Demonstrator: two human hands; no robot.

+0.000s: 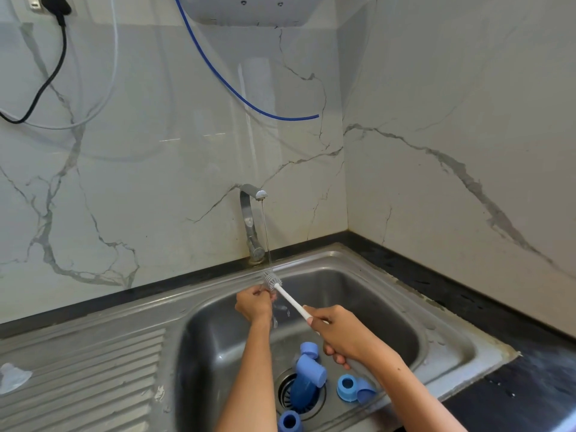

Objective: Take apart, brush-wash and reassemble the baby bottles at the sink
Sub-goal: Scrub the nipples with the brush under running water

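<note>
Stainless steel forms the sink (389, 294), and a thin stream from the tap (253, 194) falls onto the brush head (271, 280) held just above the basin's back rim. The white brush handle (293, 302) is gripped by the right hand (346, 335), its fingers wrapped closed around the lower end. The left hand (254, 305) is closed beside the bristles, apparently pinching a small clear part; what that part is cannot be told, as it is mostly hidden and transparent.

The bottle pieces lie apart in the basin: a blue bottle body (307, 374) is resting across the drain strainer (288, 397), a blue ring (347, 387) sits just beside it to the right, and a blue cap (289, 421) lies near the lower edge.

Several slips are judged possible. The small clear piece could be lost from wet fingertips and dropped toward the drain, where it would be hard to spot against wet metal. Water could be flicked by the bristles over the back rim onto the wall, and the plug and black cable (59, 42) hang higher up on that wall. Drainage could be slowed by the piece lying over the strainer. Loose parts could be mismatched at reassembly.
</note>
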